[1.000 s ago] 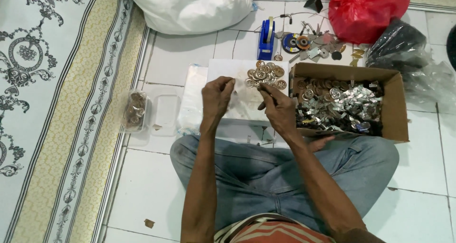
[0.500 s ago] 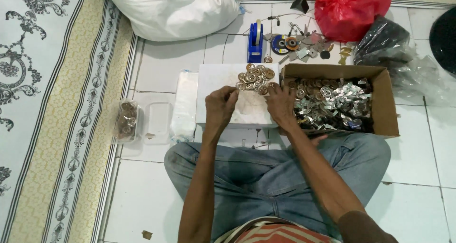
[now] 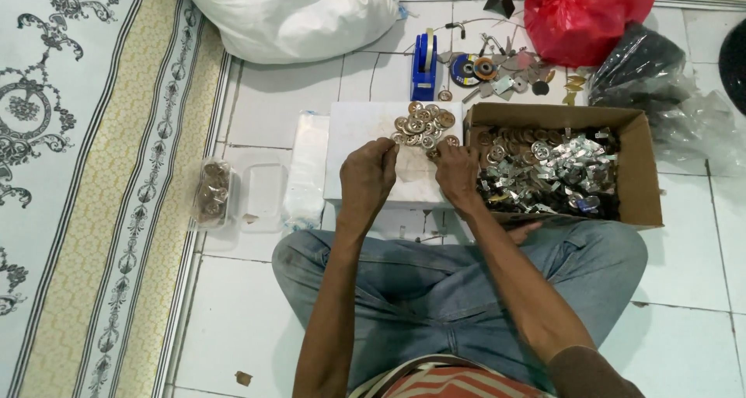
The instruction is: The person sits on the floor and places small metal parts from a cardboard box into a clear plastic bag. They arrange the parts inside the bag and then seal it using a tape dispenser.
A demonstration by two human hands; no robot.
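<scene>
Pinching small round metal pieces, both hands, left hand (image 3: 367, 176) and right hand (image 3: 457, 172), curl closed over the white slab (image 3: 359, 126), beside the pile of discs (image 3: 423, 123).

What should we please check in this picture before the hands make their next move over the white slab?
1. Left hand over the white rectangular slab, fingertips at the pile's edge: ok.
2. Right hand beside it, fingers pinched on something small: cannot tell what.
3. Pile of round brass-coloured metal discs sits on the slab, not spilling off: ok.
4. Open brown cardboard box of silvery metal pieces beside the right hand: ok.
5. Clear plastic tub of discs off to the left side, apart from both hands: ok.
</scene>
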